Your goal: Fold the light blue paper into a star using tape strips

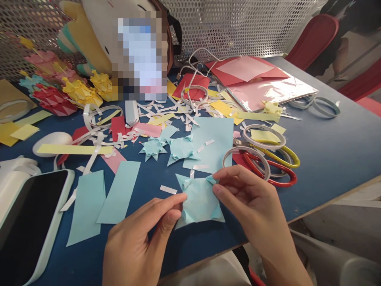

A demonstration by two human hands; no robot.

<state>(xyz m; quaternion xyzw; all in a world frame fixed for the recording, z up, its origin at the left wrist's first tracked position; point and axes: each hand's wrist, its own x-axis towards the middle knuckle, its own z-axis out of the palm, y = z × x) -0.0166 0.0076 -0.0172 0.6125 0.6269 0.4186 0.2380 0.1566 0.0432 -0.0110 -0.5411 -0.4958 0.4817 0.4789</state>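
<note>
Blue table (327, 159): work surface, carrying everything listed below, strewn with paper offcuts.

Phone (26, 222): lies face up at the near left corner, well apart from the hands, probably parked clear of the folding.

Light blue sheet (211, 143): flat at centre, just beyond the hands; two light blue strips (119, 192) lie to its left, likely stock within reach.

Scissors (276, 167): red and yellow handles, at rest right of the sheet with tape rings (268, 137) over them, near the right hand.

Left hand (139, 242): fingers narrowed to a pinch on the left edge of the folded blue piece (199, 200), seemingly to steady it.

Right hand (253, 202): thumb and fingers closed on the piece's upper right corner, apparently working a fold.

Folded blue piece: small, pale, with pointed corners, held between both hands just above the table's near edge.

Finished blue stars (166, 149): two, set beside the sheet, beyond the hands.
</note>
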